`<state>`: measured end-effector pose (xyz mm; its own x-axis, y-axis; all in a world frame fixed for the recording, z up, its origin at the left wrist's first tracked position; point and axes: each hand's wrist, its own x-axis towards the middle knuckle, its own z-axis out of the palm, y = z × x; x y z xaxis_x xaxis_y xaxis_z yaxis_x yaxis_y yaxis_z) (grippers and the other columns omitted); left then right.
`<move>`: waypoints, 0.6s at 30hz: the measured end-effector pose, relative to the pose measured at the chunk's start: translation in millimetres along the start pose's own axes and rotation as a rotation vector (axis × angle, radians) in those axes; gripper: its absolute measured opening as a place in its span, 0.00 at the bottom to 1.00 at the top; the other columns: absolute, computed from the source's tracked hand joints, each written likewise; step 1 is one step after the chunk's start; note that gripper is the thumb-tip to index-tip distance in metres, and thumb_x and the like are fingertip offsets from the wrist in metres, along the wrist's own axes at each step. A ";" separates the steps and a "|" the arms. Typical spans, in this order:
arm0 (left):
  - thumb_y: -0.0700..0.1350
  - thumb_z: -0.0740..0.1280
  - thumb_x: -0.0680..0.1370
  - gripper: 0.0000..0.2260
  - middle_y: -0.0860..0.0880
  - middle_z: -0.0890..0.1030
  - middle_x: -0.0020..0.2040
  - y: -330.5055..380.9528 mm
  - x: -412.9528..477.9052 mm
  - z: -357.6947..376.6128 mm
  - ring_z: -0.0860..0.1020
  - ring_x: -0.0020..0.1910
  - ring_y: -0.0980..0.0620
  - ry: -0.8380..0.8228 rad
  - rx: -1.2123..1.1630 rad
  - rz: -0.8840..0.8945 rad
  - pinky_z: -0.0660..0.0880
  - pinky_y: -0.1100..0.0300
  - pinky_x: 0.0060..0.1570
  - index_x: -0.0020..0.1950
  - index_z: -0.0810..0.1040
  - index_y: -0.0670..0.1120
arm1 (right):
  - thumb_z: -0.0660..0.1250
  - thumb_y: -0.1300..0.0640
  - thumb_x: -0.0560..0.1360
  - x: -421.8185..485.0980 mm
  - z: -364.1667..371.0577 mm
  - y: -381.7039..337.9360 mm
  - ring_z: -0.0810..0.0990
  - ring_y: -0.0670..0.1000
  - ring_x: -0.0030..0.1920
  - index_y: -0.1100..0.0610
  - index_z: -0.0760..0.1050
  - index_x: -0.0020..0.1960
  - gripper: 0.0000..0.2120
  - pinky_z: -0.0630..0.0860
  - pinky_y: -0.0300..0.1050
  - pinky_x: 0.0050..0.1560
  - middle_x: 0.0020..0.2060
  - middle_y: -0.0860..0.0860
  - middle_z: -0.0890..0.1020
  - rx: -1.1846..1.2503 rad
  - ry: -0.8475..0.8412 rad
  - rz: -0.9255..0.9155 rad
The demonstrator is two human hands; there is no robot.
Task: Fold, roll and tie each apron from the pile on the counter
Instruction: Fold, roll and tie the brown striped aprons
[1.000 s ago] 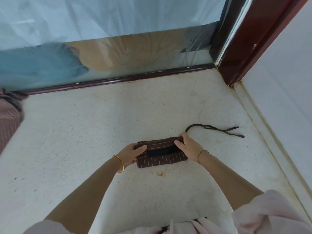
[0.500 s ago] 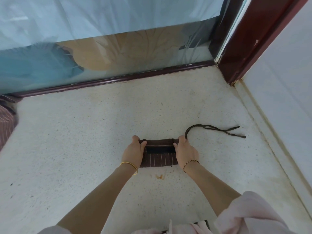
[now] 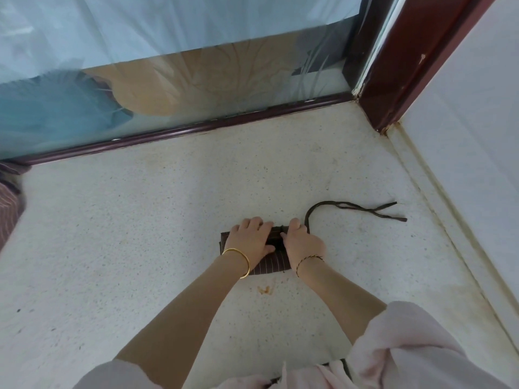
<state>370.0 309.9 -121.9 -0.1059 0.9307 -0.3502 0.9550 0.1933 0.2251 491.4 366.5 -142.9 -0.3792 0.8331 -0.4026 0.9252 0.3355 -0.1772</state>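
apron (image 3: pixel 271 265) rolled, under palms | left hand (image 3: pixel 250 240), right hand (image 3: pixel 302 244): fingers curled over its far edge, apparently gripping

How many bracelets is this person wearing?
2: a gold bangle on the left hand's wrist, a twisted cord bracelet on the right hand's wrist; both hands grip the rolled apron. Sleeves may hide more.
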 end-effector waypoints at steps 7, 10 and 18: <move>0.53 0.70 0.73 0.26 0.43 0.73 0.59 5.8 15.0 -10.1 0.72 0.57 0.44 -0.263 -0.036 -0.230 0.72 0.53 0.55 0.65 0.65 0.42 | 0.61 0.55 0.78 -21.2 -12.9 56.2 0.78 0.50 0.40 0.56 0.67 0.59 0.11 0.77 0.47 0.42 0.41 0.49 0.75 0.754 0.271 0.293; 0.50 0.71 0.73 0.26 0.44 0.74 0.60 7.1 9.9 -12.4 0.73 0.58 0.45 -0.393 -0.268 -0.272 0.72 0.54 0.56 0.66 0.65 0.43 | 0.60 0.57 0.78 -34.7 -1.4 60.1 0.79 0.54 0.43 0.57 0.67 0.59 0.10 0.80 0.56 0.48 0.45 0.53 0.77 0.920 0.115 0.331; 0.46 0.70 0.75 0.27 0.44 0.73 0.64 2.2 -28.5 -10.4 0.74 0.62 0.42 -0.375 -1.101 -0.387 0.69 0.43 0.65 0.70 0.62 0.48 | 0.60 0.48 0.79 -58.4 -9.0 29.6 0.79 0.50 0.52 0.56 0.69 0.60 0.14 0.80 0.49 0.52 0.52 0.52 0.79 1.291 -0.249 0.207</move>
<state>372.2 287.0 -101.9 -0.0707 0.6416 -0.7638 0.1143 0.7659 0.6327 541.1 331.8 -116.5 -0.3538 0.6693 -0.6534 0.3424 -0.5574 -0.7563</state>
